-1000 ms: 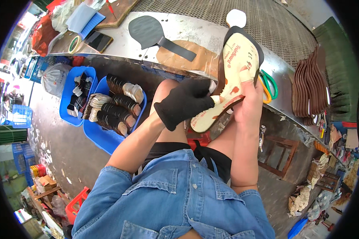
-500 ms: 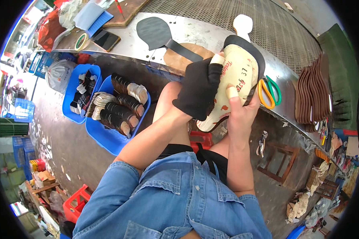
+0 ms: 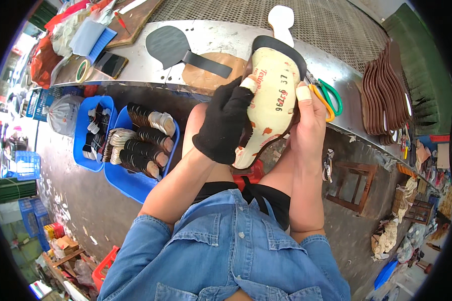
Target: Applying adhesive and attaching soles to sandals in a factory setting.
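Observation:
Both hands hold a half-made shoe [image 3: 273, 95] with its underside toward me. Its cream insole board carries red patches and printing, and a black band wraps the toe end, which points away. My left hand [image 3: 223, 118], in a black glove with a pale cover on the thumb, is closed around the left side. My right hand [image 3: 309, 123], bare except for a pale thumb cover, grips the right edge; its fingers are partly hidden behind the shoe. Scissors [image 3: 329, 100] with orange and green handles lie just beyond the right hand.
On the metal bench [image 3: 221, 35] lie a dark round-ended piece with a strap [image 3: 168, 47], a tan sheet [image 3: 198, 75], a white insole-shaped piece [image 3: 281, 22] and a phone [image 3: 111, 65]. Stacked brown soles [image 3: 384, 100] stand right. Blue bins [image 3: 130, 183] hold shoe parts.
The shoe has swung slightly more upright. My right thumb has moved from the middle of the insole board to its right edge. My left hand keeps its hold; the whole view has shifted.

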`<move>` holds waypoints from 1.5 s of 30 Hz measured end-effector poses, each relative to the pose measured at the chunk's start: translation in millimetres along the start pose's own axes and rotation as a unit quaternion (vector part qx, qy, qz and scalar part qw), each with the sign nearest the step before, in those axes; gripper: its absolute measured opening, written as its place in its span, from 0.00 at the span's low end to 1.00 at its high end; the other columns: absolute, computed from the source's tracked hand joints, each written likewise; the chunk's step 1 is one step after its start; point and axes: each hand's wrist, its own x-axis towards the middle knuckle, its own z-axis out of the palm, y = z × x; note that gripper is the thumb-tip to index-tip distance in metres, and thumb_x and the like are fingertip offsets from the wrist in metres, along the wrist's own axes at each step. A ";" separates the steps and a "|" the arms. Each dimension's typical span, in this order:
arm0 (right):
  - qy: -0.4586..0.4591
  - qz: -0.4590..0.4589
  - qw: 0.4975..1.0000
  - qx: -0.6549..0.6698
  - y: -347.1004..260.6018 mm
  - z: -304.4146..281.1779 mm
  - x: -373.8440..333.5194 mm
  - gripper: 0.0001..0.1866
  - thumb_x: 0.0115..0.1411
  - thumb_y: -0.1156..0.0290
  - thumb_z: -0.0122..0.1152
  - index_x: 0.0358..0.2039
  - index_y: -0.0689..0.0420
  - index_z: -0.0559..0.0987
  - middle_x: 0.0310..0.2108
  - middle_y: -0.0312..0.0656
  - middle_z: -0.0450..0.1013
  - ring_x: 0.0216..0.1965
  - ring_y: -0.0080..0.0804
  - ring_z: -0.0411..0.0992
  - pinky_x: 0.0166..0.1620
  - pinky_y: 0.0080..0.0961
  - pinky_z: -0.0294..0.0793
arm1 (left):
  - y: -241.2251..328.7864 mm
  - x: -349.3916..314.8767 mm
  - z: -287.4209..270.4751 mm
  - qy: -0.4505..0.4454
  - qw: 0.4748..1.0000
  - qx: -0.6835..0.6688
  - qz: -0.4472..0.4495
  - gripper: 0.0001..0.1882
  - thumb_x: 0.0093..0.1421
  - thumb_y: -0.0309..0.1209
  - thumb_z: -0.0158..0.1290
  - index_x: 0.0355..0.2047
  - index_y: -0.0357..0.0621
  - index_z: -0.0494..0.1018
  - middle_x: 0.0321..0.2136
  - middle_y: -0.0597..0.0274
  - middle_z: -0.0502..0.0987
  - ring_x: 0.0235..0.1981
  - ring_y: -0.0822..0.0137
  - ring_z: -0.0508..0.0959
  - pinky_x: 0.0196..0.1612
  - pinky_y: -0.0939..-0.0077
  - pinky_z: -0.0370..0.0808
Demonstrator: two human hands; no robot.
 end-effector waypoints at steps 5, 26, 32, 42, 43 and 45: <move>0.071 0.000 0.998 0.003 8.3 -2.8 1.8 0.16 0.66 0.66 0.45 0.40 0.67 0.75 0.32 0.37 0.74 0.31 0.17 0.71 0.34 0.13 0.70 | -3.0 10.0 -15.0 -0.086 0.989 -0.053 -0.105 0.21 0.65 0.42 0.42 0.48 0.36 0.69 0.35 0.63 0.75 0.36 0.76 0.73 0.35 0.84 0.70; 0.139 0.110 0.983 0.056 9.9 -12.6 28.9 0.16 0.63 0.64 0.48 0.41 0.66 0.73 0.38 0.44 0.74 0.36 0.28 0.74 0.40 0.25 0.74 | -11.2 6.7 -43.7 -0.261 0.899 0.344 0.069 0.14 0.56 0.34 0.55 0.33 0.32 0.72 0.21 0.65 0.72 0.24 0.75 0.68 0.27 0.76 0.68; 0.119 0.117 0.973 0.157 10.4 -21.9 21.2 0.22 0.63 0.52 0.44 0.45 0.58 0.71 0.36 0.39 0.74 0.37 0.27 0.72 0.40 0.26 0.72 | -24.2 11.4 -30.6 -0.206 0.949 0.234 0.043 0.11 0.55 0.30 0.55 0.35 0.34 0.74 0.25 0.66 0.74 0.26 0.77 0.71 0.29 0.81 0.69; -0.094 0.160 0.926 0.327 34.1 -44.7 -33.2 0.29 0.61 0.50 0.49 0.55 0.56 0.61 0.44 0.45 0.69 0.36 0.36 0.74 0.34 0.30 0.76 | -39.6 30.6 -1.2 -0.141 0.977 0.148 0.064 0.19 0.60 0.30 0.50 0.51 0.41 0.67 0.43 0.66 0.72 0.42 0.73 0.71 0.45 0.78 0.68; -0.047 0.119 0.959 0.255 21.7 -54.3 -29.5 0.28 0.59 0.52 0.52 0.53 0.57 0.63 0.42 0.45 0.70 0.33 0.35 0.74 0.33 0.27 0.75 | -42.0 36.7 2.2 -0.162 0.973 0.151 0.070 0.20 0.62 0.33 0.49 0.54 0.42 0.65 0.45 0.65 0.72 0.42 0.73 0.71 0.45 0.78 0.68; 0.022 0.001 0.999 0.040 -6.2 -95.2 -10.8 0.22 0.58 0.60 0.57 0.49 0.59 0.70 0.38 0.42 0.71 0.35 0.29 0.72 0.37 0.22 0.73 | -38.5 41.8 4.2 -0.185 0.977 0.105 0.019 0.32 0.64 0.51 0.40 0.59 0.41 0.56 0.47 0.58 0.71 0.40 0.71 0.73 0.42 0.79 0.70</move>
